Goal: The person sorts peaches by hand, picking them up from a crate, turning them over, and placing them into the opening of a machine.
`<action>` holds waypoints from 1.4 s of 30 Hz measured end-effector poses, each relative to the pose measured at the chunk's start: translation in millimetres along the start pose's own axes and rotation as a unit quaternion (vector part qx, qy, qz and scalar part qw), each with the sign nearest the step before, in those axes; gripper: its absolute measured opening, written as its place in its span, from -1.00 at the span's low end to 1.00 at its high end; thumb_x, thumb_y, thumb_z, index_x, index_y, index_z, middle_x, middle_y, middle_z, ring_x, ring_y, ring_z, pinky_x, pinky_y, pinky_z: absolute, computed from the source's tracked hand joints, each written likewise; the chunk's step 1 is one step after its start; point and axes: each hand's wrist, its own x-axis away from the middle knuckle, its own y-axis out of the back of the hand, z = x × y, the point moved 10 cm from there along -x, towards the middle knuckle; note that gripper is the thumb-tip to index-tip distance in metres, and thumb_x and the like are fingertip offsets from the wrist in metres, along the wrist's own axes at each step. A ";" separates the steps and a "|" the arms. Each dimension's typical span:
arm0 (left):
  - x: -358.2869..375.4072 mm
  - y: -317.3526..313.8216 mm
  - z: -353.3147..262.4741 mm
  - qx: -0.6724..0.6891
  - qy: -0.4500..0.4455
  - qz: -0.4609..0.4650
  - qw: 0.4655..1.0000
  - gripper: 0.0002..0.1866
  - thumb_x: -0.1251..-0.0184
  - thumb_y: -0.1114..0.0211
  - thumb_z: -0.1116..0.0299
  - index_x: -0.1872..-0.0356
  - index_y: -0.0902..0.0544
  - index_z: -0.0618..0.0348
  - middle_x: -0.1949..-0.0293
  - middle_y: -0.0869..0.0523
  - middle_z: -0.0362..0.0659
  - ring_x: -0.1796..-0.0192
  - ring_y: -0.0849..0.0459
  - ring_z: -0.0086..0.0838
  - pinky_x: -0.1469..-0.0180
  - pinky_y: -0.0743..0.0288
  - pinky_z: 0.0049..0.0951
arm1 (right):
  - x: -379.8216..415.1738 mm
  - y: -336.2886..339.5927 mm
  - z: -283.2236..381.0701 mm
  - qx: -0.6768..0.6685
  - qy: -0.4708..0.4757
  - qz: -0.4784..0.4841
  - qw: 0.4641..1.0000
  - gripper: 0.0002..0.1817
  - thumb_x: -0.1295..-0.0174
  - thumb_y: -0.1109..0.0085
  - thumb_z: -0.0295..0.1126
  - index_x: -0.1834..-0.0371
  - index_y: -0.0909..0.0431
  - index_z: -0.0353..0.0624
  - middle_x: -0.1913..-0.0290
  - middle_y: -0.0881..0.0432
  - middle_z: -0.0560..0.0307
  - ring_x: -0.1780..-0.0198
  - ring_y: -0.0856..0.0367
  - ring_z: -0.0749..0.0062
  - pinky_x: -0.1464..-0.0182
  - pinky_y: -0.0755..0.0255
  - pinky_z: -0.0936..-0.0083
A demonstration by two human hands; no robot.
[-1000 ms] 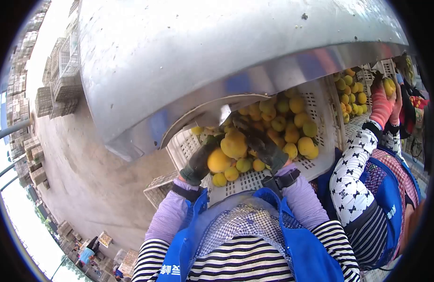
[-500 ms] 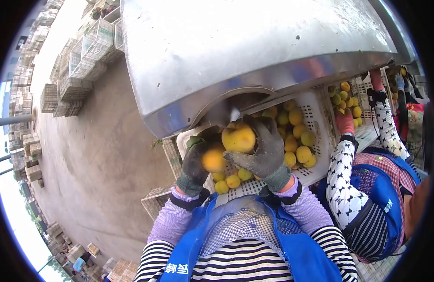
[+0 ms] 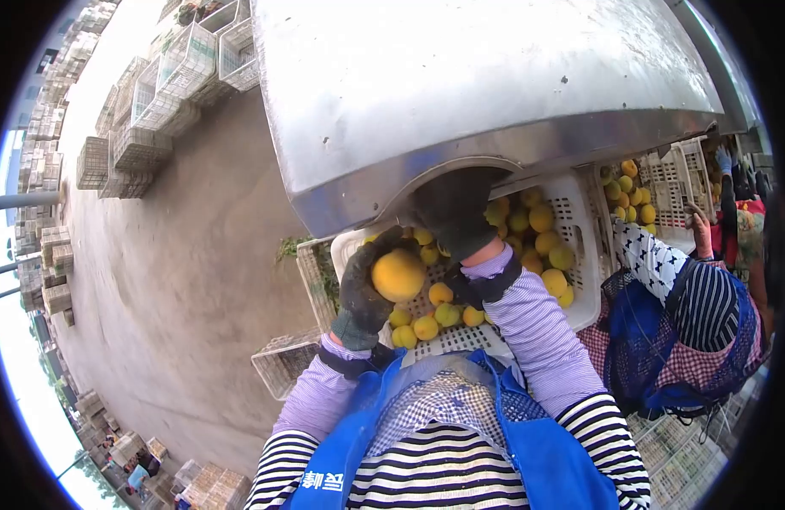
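Observation:
My left hand (image 3: 364,293), in a dark work glove, is closed around a yellow peach (image 3: 398,274) at the left side of a white plastic crate (image 3: 586,293). More yellow and greenish peaches (image 3: 541,218) lie in that crate below my hands. My right hand (image 3: 457,217), gloved in black, reaches into the rounded opening (image 3: 401,194) at the lower edge of a metal machine housing (image 3: 486,76). Its fingers are hidden in the dark there, and I cannot see whether they hold anything.
To my right a co-worker in a blue apron (image 3: 635,357) stands beside another crate of peaches (image 3: 635,195). Stacked crates (image 3: 142,149) stand across the concrete floor (image 3: 214,238) on the left. An outer crate (image 3: 284,361) sits low by my left arm.
My right hand has moved up into the machine's opening, and the peach it held is out of sight. My left hand keeps its peach, now farther from the right. The co-worker's arm has drawn back.

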 end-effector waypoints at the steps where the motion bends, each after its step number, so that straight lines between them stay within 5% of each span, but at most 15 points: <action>1: 1.4 3.4 19.0 0.199 0.086 -0.031 0.976 -0.48 -0.54 -0.02 0.28 -0.41 -0.33 0.34 -0.28 -0.53 0.09 -0.25 -0.58 -0.15 -0.30 -0.50 -0.19 | 2.7 12.3 -0.2 -0.027 -0.008 -0.010 1.000 -0.25 0.10 -0.51 0.15 -0.03 -0.56 -0.17 0.15 -0.68 -0.07 0.26 -0.67 0.00 0.17 -0.53 0.12; 2: 5.2 -0.3 36.5 0.387 0.166 -0.058 0.905 -0.48 -0.53 -0.03 0.29 -0.41 -0.33 0.35 -0.31 -0.50 0.07 -0.29 -0.55 -0.17 -0.34 -0.46 -0.19 | 4.4 26.6 1.1 -0.054 -0.015 -0.019 0.998 -0.25 0.11 -0.52 0.13 -0.05 -0.57 -0.17 0.13 -0.68 -0.07 0.24 -0.67 0.01 0.16 -0.53 0.13; 5: 7.1 -5.5 33.5 0.498 0.167 -0.055 0.849 -0.45 -0.51 -0.06 0.30 -0.45 -0.29 0.28 -0.35 -0.46 0.04 -0.38 -0.45 -0.21 -0.41 -0.35 -0.20 | 38.0 56.7 14.9 -0.158 -0.024 -0.005 0.987 -0.21 0.17 -0.58 0.02 -0.13 -0.54 -0.15 0.04 -0.64 -0.07 0.13 -0.65 0.00 0.05 -0.52 0.16; 7: 6.0 -11.6 10.3 0.454 0.138 -0.044 0.879 -0.43 -0.51 -0.04 0.28 -0.48 -0.25 0.23 -0.37 -0.44 0.01 -0.40 -0.41 -0.22 -0.44 -0.30 -0.21 | 73.6 44.3 26.4 -0.182 0.026 0.073 0.980 -0.09 0.21 -0.61 0.00 -0.25 -0.46 -0.17 -0.07 -0.60 -0.11 0.02 -0.63 -0.03 -0.04 -0.51 0.16; 10: 7.8 -23.0 -2.5 0.399 0.107 -0.037 0.910 -0.41 -0.56 0.02 0.16 -0.51 -0.20 0.15 -0.39 -0.41 -0.01 -0.41 -0.39 -0.23 -0.45 -0.26 -0.20 | 106.1 28.0 23.2 -0.186 0.040 0.064 0.980 0.03 0.25 -0.58 0.07 -0.34 -0.35 -0.14 -0.09 -0.53 -0.16 -0.04 -0.61 -0.06 0.02 -0.58 0.15; 18: -0.9 -15.8 41.2 0.430 0.089 -0.103 0.893 -0.48 -0.61 0.07 0.04 -0.37 -0.39 0.18 -0.31 -0.49 -0.04 -0.36 -0.45 -0.25 -0.39 -0.32 -0.23 | 95.5 17.5 -7.7 -0.268 0.027 0.022 0.963 -0.11 0.22 -0.60 -0.16 -0.26 -0.42 -0.18 -0.14 -0.52 -0.14 -0.10 -0.57 -0.06 -0.12 -0.49 0.18; 21: 21.6 -7.1 55.1 0.352 0.174 -0.209 0.896 -0.53 -0.59 0.01 0.05 -0.32 -0.42 0.10 -0.20 -0.56 -0.13 -0.20 -0.55 -0.30 -0.18 -0.49 -0.23 | 96.8 36.3 -8.3 -0.272 0.018 0.022 0.962 -0.14 0.23 -0.60 -0.16 -0.23 -0.45 -0.17 -0.17 -0.51 -0.14 -0.16 -0.53 -0.09 -0.17 -0.45 0.14; 24: 23.8 -6.1 71.3 0.359 0.249 -0.207 0.876 -0.51 -0.56 0.00 0.01 -0.33 -0.41 0.07 -0.19 -0.56 -0.11 -0.18 -0.57 -0.31 -0.08 -0.53 -0.28 | 80.9 57.5 -2.4 -0.262 0.064 0.015 0.963 -0.14 0.24 -0.60 -0.09 -0.20 -0.48 -0.17 -0.22 -0.48 -0.17 -0.24 -0.45 -0.13 -0.26 -0.38 0.08; 27: 9.3 -13.9 62.5 0.433 0.188 -0.174 0.864 -0.50 -0.47 -0.19 0.22 -0.36 -0.37 0.10 -0.21 -0.54 -0.08 -0.21 -0.56 -0.32 -0.13 -0.55 -0.28 | 64.4 53.3 4.0 -0.237 0.141 0.047 0.960 -0.11 0.26 -0.60 0.00 -0.19 -0.50 -0.18 -0.26 -0.45 -0.19 -0.30 -0.39 -0.16 -0.31 -0.32 0.04; 29: -7.4 -8.3 14.0 0.213 -0.009 -0.127 0.969 -0.47 -0.47 -0.21 0.30 -0.39 -0.35 0.16 -0.28 -0.50 -0.03 -0.30 -0.51 -0.27 -0.27 -0.48 -0.25 | 68.5 50.6 12.7 -0.236 0.171 0.100 0.951 -0.09 0.24 -0.58 0.08 -0.20 -0.52 -0.20 -0.27 -0.46 -0.20 -0.32 -0.40 -0.15 -0.32 -0.31 0.03; 32: -14.3 -16.5 -9.9 0.106 -0.054 -0.059 0.991 -0.43 -0.39 -0.24 0.51 -0.41 -0.34 0.25 -0.26 -0.54 0.04 -0.34 -0.50 -0.25 -0.35 -0.45 -0.30 | 88.8 50.3 1.2 -0.334 0.078 0.148 0.928 -0.10 0.26 -0.61 0.02 -0.21 -0.51 -0.14 -0.29 -0.43 -0.20 -0.31 -0.38 -0.16 -0.34 -0.30 0.03; 35: -2.0 -21.8 37.8 0.155 0.116 -0.006 0.981 -0.42 -0.35 -0.25 0.37 -0.37 -0.38 0.30 -0.28 -0.52 0.07 -0.31 -0.53 -0.17 -0.33 -0.47 -0.26 | 90.9 61.2 2.7 -0.330 0.080 0.098 0.936 -0.10 0.25 -0.62 0.02 -0.22 -0.51 -0.16 -0.23 -0.47 -0.18 -0.25 -0.44 -0.11 -0.27 -0.38 0.10; 37: 4.3 -13.9 54.0 0.168 0.127 -0.029 0.977 -0.50 -0.29 -0.25 0.48 -0.26 -0.45 0.33 -0.21 -0.56 0.03 -0.22 -0.58 -0.19 -0.25 -0.54 -0.26 | 89.8 63.0 -0.6 -0.303 0.059 0.067 0.949 -0.09 0.26 -0.64 0.02 -0.21 -0.51 -0.18 -0.18 -0.50 -0.16 -0.19 -0.50 -0.08 -0.21 -0.44 0.12; 39: 17.6 -17.2 64.3 0.505 0.230 -0.076 0.828 -0.55 -0.25 -0.11 0.39 -0.15 -0.51 0.39 -0.11 -0.60 0.08 -0.13 -0.64 -0.16 -0.16 -0.63 -0.18 | 86.6 63.8 -11.5 -0.257 0.019 0.034 0.966 -0.10 0.28 -0.66 0.00 -0.17 -0.53 -0.21 -0.12 -0.54 -0.12 -0.11 -0.58 -0.03 -0.14 -0.50 0.14; 42: 33.1 1.8 73.6 0.429 0.265 -0.096 0.858 -0.49 -0.21 -0.01 0.32 -0.15 -0.49 0.43 -0.08 -0.61 0.13 -0.09 -0.66 -0.13 -0.10 -0.66 -0.12 | 78.3 67.5 -7.7 -0.163 0.010 -0.033 0.986 -0.13 0.29 -0.65 0.00 -0.14 -0.54 -0.19 -0.08 -0.57 -0.10 0.02 -0.63 -0.02 -0.05 -0.54 0.15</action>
